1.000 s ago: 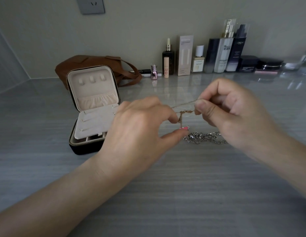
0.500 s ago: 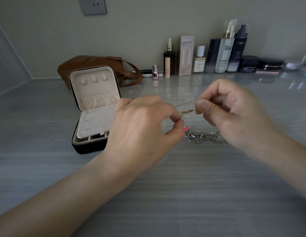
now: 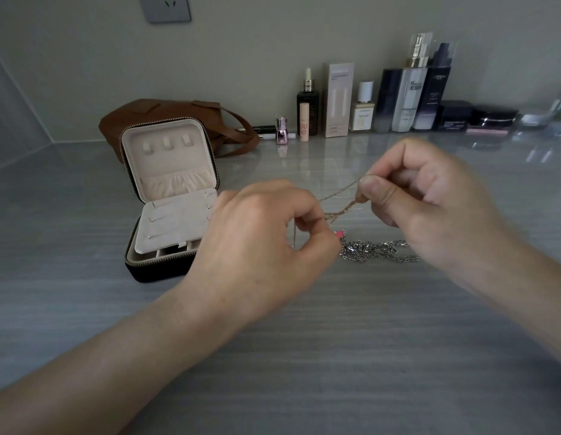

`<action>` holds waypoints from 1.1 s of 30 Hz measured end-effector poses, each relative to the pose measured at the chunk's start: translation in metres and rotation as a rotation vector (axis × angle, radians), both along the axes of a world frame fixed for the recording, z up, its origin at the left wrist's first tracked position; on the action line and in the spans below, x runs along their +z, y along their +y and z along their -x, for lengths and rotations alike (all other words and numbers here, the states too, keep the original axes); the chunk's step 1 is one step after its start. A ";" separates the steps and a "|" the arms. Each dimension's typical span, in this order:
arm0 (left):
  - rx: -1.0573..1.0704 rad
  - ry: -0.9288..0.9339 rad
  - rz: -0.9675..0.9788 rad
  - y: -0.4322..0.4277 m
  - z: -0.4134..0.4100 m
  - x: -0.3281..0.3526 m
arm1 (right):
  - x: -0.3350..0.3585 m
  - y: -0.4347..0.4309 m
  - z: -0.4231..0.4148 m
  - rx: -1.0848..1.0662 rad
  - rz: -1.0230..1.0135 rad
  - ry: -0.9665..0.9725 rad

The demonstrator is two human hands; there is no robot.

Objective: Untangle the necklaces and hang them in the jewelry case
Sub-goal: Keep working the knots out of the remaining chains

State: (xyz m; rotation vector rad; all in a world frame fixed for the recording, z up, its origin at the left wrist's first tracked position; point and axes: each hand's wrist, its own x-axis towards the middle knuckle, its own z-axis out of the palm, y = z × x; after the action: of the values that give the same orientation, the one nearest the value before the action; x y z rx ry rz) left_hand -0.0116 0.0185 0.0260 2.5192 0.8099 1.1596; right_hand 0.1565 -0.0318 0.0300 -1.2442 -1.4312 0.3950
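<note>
A thin gold necklace (image 3: pixel 340 211) with a tangled knot stretches between my two hands above the grey table. My left hand (image 3: pixel 260 233) pinches its lower end with thumb and forefinger; a small pink pendant (image 3: pixel 338 234) shows just past the thumb. My right hand (image 3: pixel 420 196) pinches the upper end of the same chain. A silver chain necklace (image 3: pixel 376 251) lies bunched on the table under my hands. The black jewelry case (image 3: pixel 153 271) stands open at the left, its cream lid (image 3: pixel 169 152) upright with three hooks and a pouch.
A brown leather bag (image 3: pixel 141 113) sits behind the case. A row of cosmetic bottles and boxes (image 3: pixel 367 102) lines the back wall, with dark jars (image 3: pixel 480 117) to the right. The grey table (image 3: pixel 335 356) stretches in front of my hands.
My left thumb and forefinger have closed together on the gold chain near the knot. My right hand has lifted its end slightly. The silver chain has not moved.
</note>
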 end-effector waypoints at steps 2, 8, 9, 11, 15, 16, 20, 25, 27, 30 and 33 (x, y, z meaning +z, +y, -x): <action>0.012 -0.004 0.006 0.000 0.000 0.000 | 0.000 -0.001 0.001 0.015 -0.022 0.014; -0.046 0.030 0.008 -0.001 0.000 -0.002 | 0.001 -0.003 0.005 0.096 -0.024 0.169; -0.056 0.039 0.004 -0.001 0.000 -0.002 | 0.002 -0.004 0.005 0.119 -0.017 0.207; -0.069 0.051 0.005 -0.001 -0.001 -0.003 | 0.003 -0.005 0.006 0.151 0.009 0.265; -0.070 0.068 0.042 0.000 0.000 -0.005 | 0.004 -0.006 0.005 0.201 0.072 0.293; -0.082 0.078 0.046 0.000 0.000 -0.005 | 0.004 -0.006 0.005 0.206 0.079 0.302; -0.154 0.121 0.018 -0.001 -0.001 -0.004 | 0.004 -0.006 0.006 0.185 0.086 0.305; -0.213 0.121 0.081 -0.002 -0.003 -0.006 | 0.000 -0.005 0.007 0.198 0.078 0.220; -0.243 0.124 0.132 -0.002 -0.003 -0.008 | 0.000 -0.005 0.007 0.215 0.091 0.219; -0.256 0.136 0.172 -0.002 -0.002 -0.009 | 0.001 -0.007 0.006 0.246 0.129 0.245; -0.245 0.124 0.276 -0.002 -0.001 -0.006 | 0.002 -0.008 0.003 0.246 0.154 0.253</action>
State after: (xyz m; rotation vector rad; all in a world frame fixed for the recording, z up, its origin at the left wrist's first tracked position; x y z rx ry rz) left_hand -0.0105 0.0164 0.0201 2.3932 0.6182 0.7636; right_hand 0.1531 -0.0398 0.0321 -1.0957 -1.3567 0.8145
